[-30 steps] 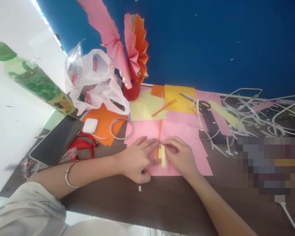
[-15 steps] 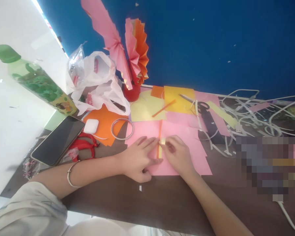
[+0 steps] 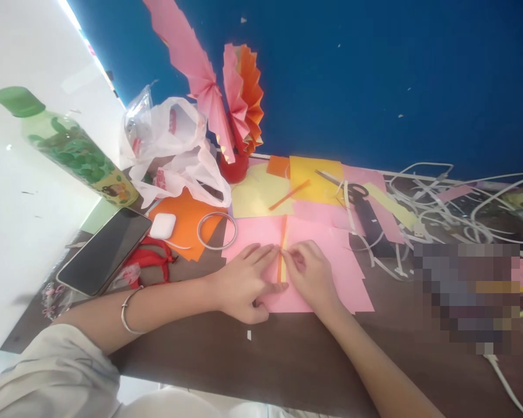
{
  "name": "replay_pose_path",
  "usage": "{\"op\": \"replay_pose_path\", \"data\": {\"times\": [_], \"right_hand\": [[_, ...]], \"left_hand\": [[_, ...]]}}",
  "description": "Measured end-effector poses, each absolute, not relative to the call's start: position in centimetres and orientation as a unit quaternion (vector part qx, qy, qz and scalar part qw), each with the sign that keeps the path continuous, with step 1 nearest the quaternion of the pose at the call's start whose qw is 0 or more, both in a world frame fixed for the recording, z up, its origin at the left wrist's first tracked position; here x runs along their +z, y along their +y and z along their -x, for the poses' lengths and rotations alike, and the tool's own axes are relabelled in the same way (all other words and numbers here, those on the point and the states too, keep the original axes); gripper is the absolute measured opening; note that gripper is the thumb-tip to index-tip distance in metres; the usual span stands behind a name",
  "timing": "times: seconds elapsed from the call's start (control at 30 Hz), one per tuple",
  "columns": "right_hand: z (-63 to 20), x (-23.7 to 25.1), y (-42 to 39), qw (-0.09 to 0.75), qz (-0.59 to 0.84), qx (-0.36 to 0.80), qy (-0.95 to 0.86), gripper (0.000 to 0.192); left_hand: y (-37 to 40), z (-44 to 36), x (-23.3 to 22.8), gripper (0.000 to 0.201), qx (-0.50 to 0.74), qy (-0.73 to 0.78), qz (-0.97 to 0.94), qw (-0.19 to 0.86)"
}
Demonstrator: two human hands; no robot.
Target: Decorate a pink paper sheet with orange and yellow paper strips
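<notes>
My left hand [image 3: 243,284] lies flat on a pink paper sheet [image 3: 344,273] at the table's near middle, fingers spread and pressing beside a thin orange paper strip [image 3: 282,238] that runs up the sheet. My right hand [image 3: 311,277] pinches a narrow pale yellow strip [image 3: 283,270] against the orange strip, right at the left fingertips. Most of the yellow strip is hidden under my right fingers.
A phone [image 3: 104,249], white earbud case [image 3: 163,226], tape ring [image 3: 217,230] and orange sheet [image 3: 187,217] lie left. A green bottle [image 3: 70,148], plastic bags [image 3: 174,151] and pleated paper fans [image 3: 230,98] stand behind. Scissors [image 3: 366,209], yellow and pink sheets, and white strip offcuts [image 3: 444,203] spread right.
The yellow strip, earlier sticking out below my right fingers, has been folded or pressed down and now shows only a short piece. Both hands stayed nearly in place.
</notes>
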State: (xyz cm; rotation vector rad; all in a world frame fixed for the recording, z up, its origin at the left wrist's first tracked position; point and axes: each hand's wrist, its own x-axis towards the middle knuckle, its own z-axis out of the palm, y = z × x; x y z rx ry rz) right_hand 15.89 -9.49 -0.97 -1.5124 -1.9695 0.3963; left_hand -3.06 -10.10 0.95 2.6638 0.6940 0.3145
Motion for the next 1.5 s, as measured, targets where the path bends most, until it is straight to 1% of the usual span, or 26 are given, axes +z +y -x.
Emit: {"op": "replay_pose_path", "data": {"times": [0.17, 0.33, 0.53, 0.6, 0.8, 0.93, 1.07, 1.23, 1.33, 1.5], "right_hand": [[-16.0, -0.9, -9.2, 0.297, 0.581, 0.142, -0.745, 0.015], [-15.9, -1.0, -8.6, 0.284, 0.582, 0.11, -0.754, 0.016], [-15.7, -0.9, -7.9, 0.254, 0.616, 0.081, -0.742, 0.014], [-15.9, -1.0, -7.4, 0.256, 0.622, 0.081, -0.736, 0.012], [-16.7, -1.1, -4.3, 0.352, 0.607, 0.171, -0.692, 0.024], [-16.6, -0.8, -3.2, 0.393, 0.579, 0.232, -0.675, 0.011], [-16.9, -0.3, -3.9, 0.431, 0.569, 0.271, -0.646, 0.009], [-17.3, 0.5, -5.6, 0.433, 0.539, 0.339, -0.638, 0.008], [-17.1, 0.8, -6.1, 0.437, 0.534, 0.356, -0.63, 0.01], [-16.8, 0.8, -6.0, 0.48, 0.528, 0.372, -0.594, 0.023]], "left_hand": [[-10.2, 3.0, 0.9, 0.058, 0.114, 0.248, -0.944, 0.184], [-10.2, 3.0, 0.7, 0.06, 0.117, 0.251, -0.942, 0.189], [-10.2, 3.1, 0.8, 0.058, 0.111, 0.252, -0.941, 0.194], [-10.2, 3.1, 0.9, 0.059, 0.11, 0.252, -0.942, 0.194], [-10.2, 3.1, 0.7, 0.059, 0.117, 0.252, -0.944, 0.178], [-10.2, 3.1, 0.6, 0.056, 0.127, 0.251, -0.946, 0.161], [-10.0, 3.1, 0.5, 0.055, 0.135, 0.247, -0.948, 0.15], [-9.7, 3.2, 0.4, 0.052, 0.157, 0.243, -0.945, 0.15], [-9.5, 3.2, 0.2, 0.054, 0.164, 0.254, -0.942, 0.149], [-9.6, 3.1, 0.1, 0.058, 0.125, 0.25, -0.952, 0.123]]}}
